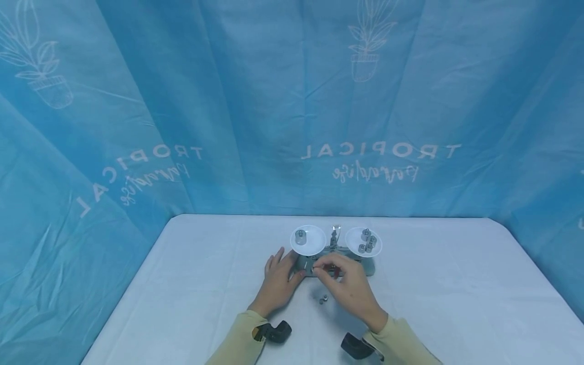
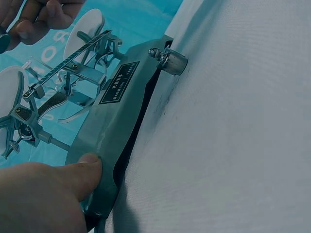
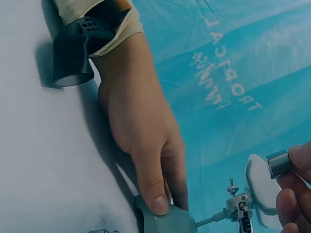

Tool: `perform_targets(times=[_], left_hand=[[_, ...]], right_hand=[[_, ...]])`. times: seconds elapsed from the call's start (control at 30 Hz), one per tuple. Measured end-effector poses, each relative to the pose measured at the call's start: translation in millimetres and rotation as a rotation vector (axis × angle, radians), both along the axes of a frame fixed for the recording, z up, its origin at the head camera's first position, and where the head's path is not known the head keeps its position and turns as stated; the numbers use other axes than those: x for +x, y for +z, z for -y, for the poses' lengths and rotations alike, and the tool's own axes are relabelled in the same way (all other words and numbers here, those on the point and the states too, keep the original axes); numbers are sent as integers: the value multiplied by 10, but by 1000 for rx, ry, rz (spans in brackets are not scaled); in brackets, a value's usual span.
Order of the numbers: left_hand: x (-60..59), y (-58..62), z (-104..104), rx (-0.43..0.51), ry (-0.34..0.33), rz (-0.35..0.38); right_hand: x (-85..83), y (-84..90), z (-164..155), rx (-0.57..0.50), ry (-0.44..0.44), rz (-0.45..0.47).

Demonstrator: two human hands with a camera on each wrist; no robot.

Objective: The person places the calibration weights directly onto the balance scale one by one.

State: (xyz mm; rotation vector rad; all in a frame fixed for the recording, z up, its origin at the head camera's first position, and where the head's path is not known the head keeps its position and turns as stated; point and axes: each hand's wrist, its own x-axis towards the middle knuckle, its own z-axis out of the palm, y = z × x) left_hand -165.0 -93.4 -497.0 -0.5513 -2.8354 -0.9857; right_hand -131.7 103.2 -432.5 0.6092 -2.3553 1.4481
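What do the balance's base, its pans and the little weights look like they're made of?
Base: probably cast or pressed metal with smooth grey-green paint and a dull sheen; the left hand presses on it.
Pans: white, matte, thin-rimmed, likely plastic; cannot say for sure.
Weights: shiny silver cylinders with highlights, apparently polished metal, like the weight in the right hand.

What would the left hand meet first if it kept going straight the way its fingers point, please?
The left hand already touches the scale base; going on, it would probably meet the left pan, though depth is unclear.
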Motion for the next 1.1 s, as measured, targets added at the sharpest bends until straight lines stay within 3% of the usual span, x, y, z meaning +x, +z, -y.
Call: perform_targets(times=[0.4,1.1], left_hand=[[6,0,2,-4,0,9],[8,17,-8,-10,1,6]], right_hand=[[-38,76,48,-17,-23,-26],[-124,61,140,-43,-65,-72]])
